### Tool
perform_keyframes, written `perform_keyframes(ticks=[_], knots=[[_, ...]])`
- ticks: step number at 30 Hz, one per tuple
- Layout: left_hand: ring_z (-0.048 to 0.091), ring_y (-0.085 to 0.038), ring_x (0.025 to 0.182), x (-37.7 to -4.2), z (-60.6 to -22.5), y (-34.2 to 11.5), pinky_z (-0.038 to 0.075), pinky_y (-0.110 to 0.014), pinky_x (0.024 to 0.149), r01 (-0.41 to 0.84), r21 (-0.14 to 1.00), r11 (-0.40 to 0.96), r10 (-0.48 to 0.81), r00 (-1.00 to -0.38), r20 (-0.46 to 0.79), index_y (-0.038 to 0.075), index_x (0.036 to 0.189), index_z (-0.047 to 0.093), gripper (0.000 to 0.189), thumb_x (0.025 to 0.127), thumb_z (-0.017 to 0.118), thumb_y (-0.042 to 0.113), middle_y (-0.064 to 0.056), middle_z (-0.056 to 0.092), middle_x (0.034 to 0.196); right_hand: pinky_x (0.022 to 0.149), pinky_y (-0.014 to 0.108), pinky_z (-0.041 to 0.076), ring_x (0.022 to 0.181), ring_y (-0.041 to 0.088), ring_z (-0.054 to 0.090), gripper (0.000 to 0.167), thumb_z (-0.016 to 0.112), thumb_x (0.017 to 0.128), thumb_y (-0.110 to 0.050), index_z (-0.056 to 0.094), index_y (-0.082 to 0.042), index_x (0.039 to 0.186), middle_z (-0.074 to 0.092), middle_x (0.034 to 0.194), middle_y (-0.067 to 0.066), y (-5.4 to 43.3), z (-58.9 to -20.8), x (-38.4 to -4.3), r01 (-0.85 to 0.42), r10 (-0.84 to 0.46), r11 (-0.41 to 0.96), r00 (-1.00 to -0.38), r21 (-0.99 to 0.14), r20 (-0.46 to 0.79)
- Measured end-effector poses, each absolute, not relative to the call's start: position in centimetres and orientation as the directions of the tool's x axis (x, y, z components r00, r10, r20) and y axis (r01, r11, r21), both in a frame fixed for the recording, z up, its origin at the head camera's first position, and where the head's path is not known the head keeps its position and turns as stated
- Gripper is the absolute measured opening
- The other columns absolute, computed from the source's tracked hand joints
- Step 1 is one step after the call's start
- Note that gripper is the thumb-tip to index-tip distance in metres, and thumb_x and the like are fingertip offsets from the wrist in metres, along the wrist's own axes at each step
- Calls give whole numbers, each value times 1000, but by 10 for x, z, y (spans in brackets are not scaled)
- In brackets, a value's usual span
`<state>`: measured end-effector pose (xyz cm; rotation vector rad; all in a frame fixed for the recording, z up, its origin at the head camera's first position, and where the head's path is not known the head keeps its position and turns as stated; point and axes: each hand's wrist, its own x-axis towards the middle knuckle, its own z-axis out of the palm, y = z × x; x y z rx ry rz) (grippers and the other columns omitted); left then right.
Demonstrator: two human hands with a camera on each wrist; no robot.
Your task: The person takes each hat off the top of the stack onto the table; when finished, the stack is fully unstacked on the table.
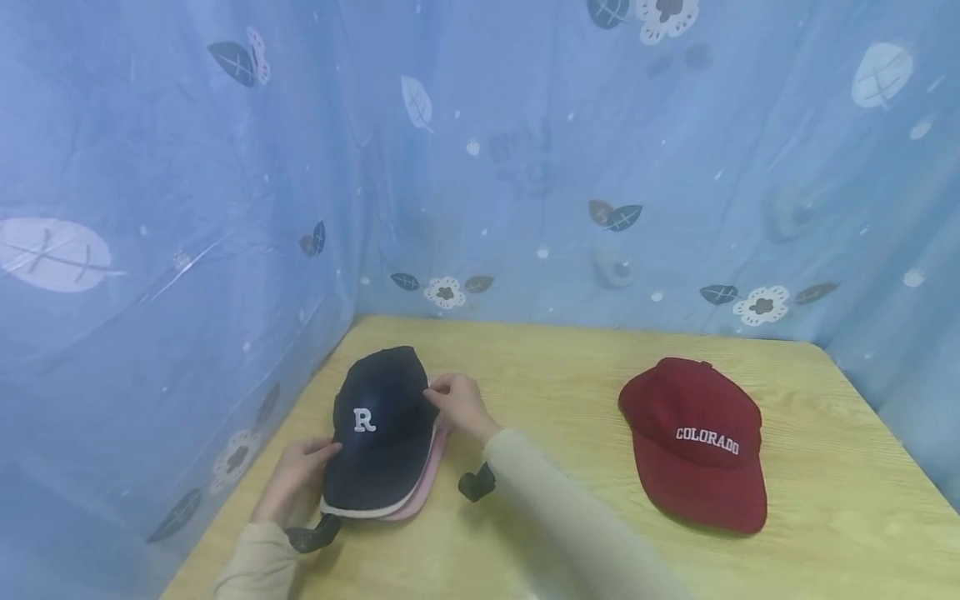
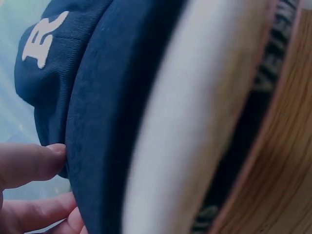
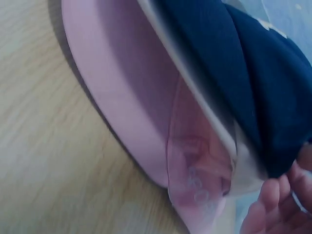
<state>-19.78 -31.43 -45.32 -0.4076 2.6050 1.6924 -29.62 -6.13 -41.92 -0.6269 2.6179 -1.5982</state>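
Left hand (image 1: 294, 472), right hand (image 1: 461, 406) pinching navy cloth R-cap (image 1: 382, 442) — I'm seemingly nesting it over off-white cloth cap (image 2: 168, 126); next likely needing release.

navy cap (image 1: 386, 446): matt woven cloth | table (image 1: 543, 375): wood-grained | curtain (image 1: 465, 50): glossy, plastic-looking

Head cam's nice and bright, slight glare streak on the curtain (image 1: 187, 167). Wrist shots look dimmer, white brim (image 2: 170, 117) kinda blurry.
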Motion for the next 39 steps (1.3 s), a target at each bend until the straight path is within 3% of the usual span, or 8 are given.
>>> perform_keyframes(ticks=[7, 12, 14, 18, 23, 28, 39], knots=[[61, -27, 92, -193, -457, -312, 52, -38, 80, -236, 892, 385, -231, -961, -154, -20, 117, 48, 46, 91, 57, 17, -31, 58, 110, 71, 30, 51, 78, 18, 60, 9, 61, 85, -6, 68, -2, 80, 67, 81, 6, -64, -426, -290, -320, -320, 447, -929, -835, 184], [63, -19, 77, -190, -450, -311, 54, -32, 69, -250, 897, 363, -276, -949, -153, -16, 122, 47, 50, 90, 60, 21, -20, 65, 94, 69, 27, 51, 78, 18, 62, 11, 59, 87, -8, 69, -2, 87, 68, 86, 7, -61, -422, -295, -351, -312, 436, -923, -829, 226], [64, -23, 78, -192, -443, -310, 54, -33, 69, -249, 893, 376, -287, -947, -143, -15, 123, 46, 52, 91, 59, 23, -24, 64, 98, 71, 28, 52, 81, 19, 63, 12, 59, 87, -8, 69, -2, 89, 69, 88, 8, -59, -415, -298, -370, -297, 434, -920, -821, 257], [62, -32, 96, -199, -422, -303, 53, -37, 80, -218, 897, 385, -272, -955, -116, -15, 126, 43, 54, 93, 56, 26, -32, 49, 123, 70, 28, 51, 80, 19, 62, 13, 59, 87, -8, 69, -1, 90, 68, 90, 8, -52, -397, -304, -376, -262, 424, -922, -824, 285], [59, -17, 93, -207, -394, -289, 52, -28, 80, -157, 924, 347, -264, -962, -65, -10, 128, 44, 50, 94, 53, 25, -28, 47, 128, 61, 25, 50, 72, 18, 60, 14, 58, 88, -10, 68, -2, 91, 67, 89, 8, -35, -374, -312, -365, -226, 393, -928, -844, 297], [58, -4, 77, -220, -373, -261, 51, -21, 71, -97, 956, 278, -257, -966, -23, -8, 126, 47, 43, 94, 53, 19, -22, 54, 120, 60, 27, 50, 73, 18, 59, 19, 58, 89, -18, 69, -4, 96, 67, 89, 7, -4, -355, -322, -336, -170, 416, -942, -845, 290], [59, -9, 66, -261, -381, -163, 50, -23, 59, -54, 985, 163, -168, -986, -26, -8, 115, 57, 32, 88, 59, 10, -20, 63, 103, 63, 29, 49, 84, 31, 60, 26, 52, 94, -22, 64, 0, 103, 61, 96, 13, 109, -355, -322, -151, -43, 415, -988, -897, 147]])
